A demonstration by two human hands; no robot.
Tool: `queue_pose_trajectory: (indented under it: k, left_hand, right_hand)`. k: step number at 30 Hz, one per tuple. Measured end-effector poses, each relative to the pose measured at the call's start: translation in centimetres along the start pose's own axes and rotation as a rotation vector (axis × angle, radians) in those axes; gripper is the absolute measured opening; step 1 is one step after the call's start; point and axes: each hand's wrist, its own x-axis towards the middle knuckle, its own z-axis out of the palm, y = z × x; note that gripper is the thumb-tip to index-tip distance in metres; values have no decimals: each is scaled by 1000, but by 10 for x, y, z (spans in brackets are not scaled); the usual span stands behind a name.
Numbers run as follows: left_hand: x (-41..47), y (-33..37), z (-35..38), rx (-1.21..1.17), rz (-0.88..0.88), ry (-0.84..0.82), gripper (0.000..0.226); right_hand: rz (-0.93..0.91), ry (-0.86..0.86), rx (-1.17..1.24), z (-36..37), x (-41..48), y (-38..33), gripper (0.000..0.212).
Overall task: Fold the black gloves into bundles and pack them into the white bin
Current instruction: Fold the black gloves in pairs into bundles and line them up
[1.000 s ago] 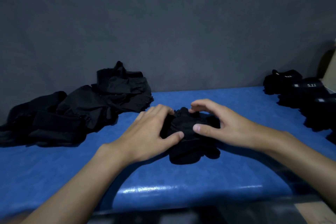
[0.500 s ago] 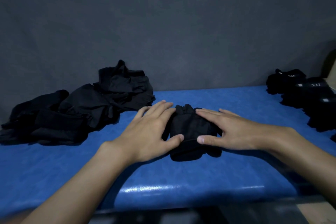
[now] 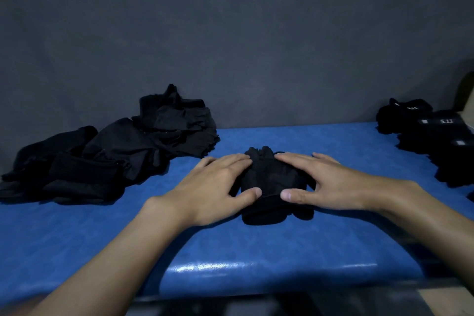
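My left hand [image 3: 215, 187] and right hand [image 3: 331, 185] are pressing flat, fingers straight, on a folded black glove bundle [image 3: 272, 182]. I am finishing the fold; next I judge it needs gripping.

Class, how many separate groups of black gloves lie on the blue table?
3: loose heap, left; bundle under left hand and right hand, centre; labelled stack, right, partly cut off.

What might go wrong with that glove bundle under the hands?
1. The left hand and right hand only press flat on the glove bundle. If they lift, it may spring open.
2. Everything is black and the light is dim, so a loose bit, like the one poking out at its near right, could get missed.
3. The white bin is not in view, so the bundle may loosen while being carried.
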Motion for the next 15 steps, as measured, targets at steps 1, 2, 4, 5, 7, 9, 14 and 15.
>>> queue_pose_trajectory:
  k: [1, 2, 4, 5, 7, 9, 14, 15]
  left_hand:
    - [0, 0, 0, -23, 0, 4, 89]
    - [1, 0, -2, -49, 3, 15, 89]
    - [1, -3, -8, -88, 5, 73, 86]
    - [2, -6, -12, -99, -7, 117, 84]
    - [2, -18, -26, -92, -50, 203, 81]
    - [0, -33, -39, -47, -92, 257, 77]
    - [-7, -71, -61, 146, -243, 325, 47]
    - [-8, -77, -64, 166, -273, 329, 43]
  right_hand:
    - [-10, 22, 10, -2, 0, -2, 88]
    - [-21, 53, 25, -3, 0, -3, 88]
    - [-47, 142, 77, -7, 2, -5, 87]
    - [-51, 181, 107, -9, 4, -5, 85]
    - [-55, 230, 140, -13, 11, -7, 79]
    - [-64, 241, 154, -15, 22, -11, 64]
    - [-165, 244, 133, -11, 72, -36, 40]
    - [-192, 239, 114, -10, 85, -42, 38]
